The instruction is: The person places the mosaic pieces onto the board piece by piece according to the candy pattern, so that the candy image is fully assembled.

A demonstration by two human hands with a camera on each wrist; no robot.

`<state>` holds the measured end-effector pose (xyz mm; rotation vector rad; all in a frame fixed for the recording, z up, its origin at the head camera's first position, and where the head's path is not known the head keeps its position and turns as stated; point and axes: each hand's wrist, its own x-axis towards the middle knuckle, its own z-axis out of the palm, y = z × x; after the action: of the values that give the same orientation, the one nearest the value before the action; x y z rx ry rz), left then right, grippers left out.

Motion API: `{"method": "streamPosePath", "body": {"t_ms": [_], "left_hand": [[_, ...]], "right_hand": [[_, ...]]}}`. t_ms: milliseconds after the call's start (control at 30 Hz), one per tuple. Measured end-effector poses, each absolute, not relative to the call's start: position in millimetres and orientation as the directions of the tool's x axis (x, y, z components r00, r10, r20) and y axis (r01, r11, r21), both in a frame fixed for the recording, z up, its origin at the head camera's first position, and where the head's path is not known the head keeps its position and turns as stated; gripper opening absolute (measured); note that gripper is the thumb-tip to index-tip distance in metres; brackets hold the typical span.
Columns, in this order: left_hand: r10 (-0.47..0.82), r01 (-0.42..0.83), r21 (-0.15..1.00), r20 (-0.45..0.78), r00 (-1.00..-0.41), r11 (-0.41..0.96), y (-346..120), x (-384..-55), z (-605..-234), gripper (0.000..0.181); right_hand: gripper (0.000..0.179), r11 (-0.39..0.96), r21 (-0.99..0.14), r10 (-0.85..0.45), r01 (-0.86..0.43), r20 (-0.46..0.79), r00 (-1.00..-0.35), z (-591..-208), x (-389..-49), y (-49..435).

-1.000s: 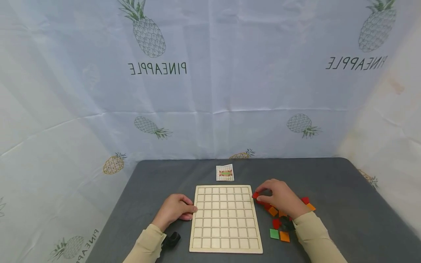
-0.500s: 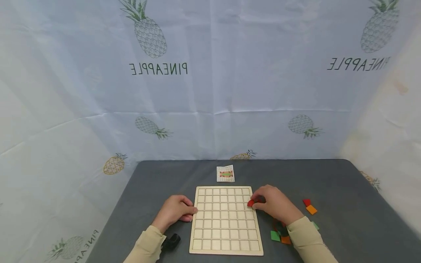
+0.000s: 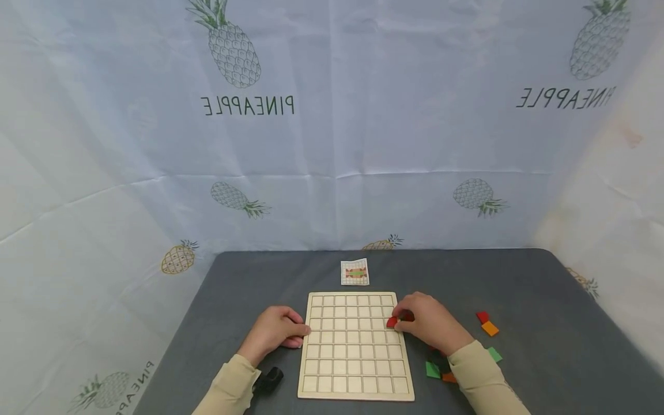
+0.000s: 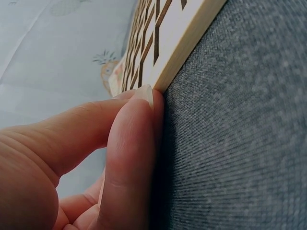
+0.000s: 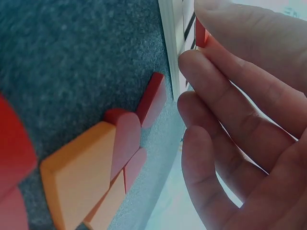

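A pale wooden grid board [image 3: 353,364] lies flat on the dark table. My left hand [image 3: 275,333] pinches its left edge between thumb and index finger; in the left wrist view the thumb [image 4: 132,143] meets the board's rim. Over the rightmost column, third row from the far side, my right hand [image 3: 427,320] holds a small red tile [image 3: 391,322] between thumb and fingertips. In the right wrist view the red tile [image 5: 200,33] is mostly hidden behind the thumb, close over the grid.
Orange tiles [image 3: 490,328], red tiles [image 5: 153,100] and green tiles [image 3: 433,369] lie loose right of the board, partly under the right forearm. A small printed pattern card [image 3: 355,272] lies beyond the board. A pineapple-print curtain [image 3: 332,127] hangs behind the table.
My right hand has carried the red tile leftward and slightly nearer, from beside the board's right edge onto the rightmost column. The left hand has stayed at the board's left edge.
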<state>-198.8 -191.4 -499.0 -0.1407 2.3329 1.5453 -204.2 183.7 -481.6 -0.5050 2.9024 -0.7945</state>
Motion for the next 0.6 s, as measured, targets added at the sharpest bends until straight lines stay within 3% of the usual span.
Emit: {"method": "streamPosePath", "body": {"t_ms": [600], "left_hand": [[0.106,-0.276,0.878,-0.341,-0.934,0.39,-189.6,-199.7,-497.4,0.033]], "right_hand": [[0.018,0.819,-0.482,-0.343,-0.31,0.022,-0.939,-479.7,-205.1,180.5]]}}
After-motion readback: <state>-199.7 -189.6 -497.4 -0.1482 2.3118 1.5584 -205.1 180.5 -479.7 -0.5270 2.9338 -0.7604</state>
